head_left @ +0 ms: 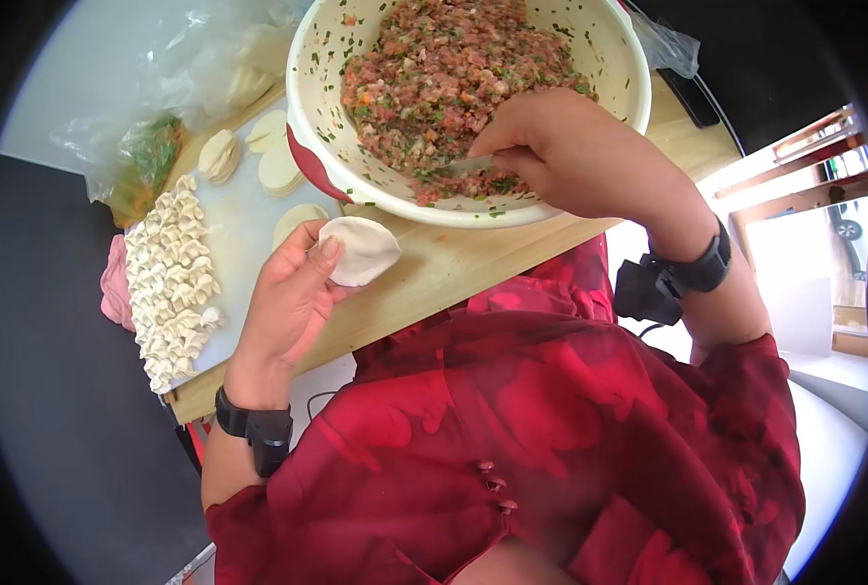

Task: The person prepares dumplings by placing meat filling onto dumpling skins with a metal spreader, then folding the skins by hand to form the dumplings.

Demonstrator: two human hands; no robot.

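Squeezing too hard could tear the dough wrapper [370, 254] the left hand [288, 292] pinches at ten o'clock, while a loose grip could drop the utensil [465, 165] the right hand [571, 156] holds into the filling [434, 78] inside the bowl [319, 107] at twelve.

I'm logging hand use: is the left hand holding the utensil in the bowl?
No, the left hand holds a wrapper outside the bowl, while the right hand grips the utensil.
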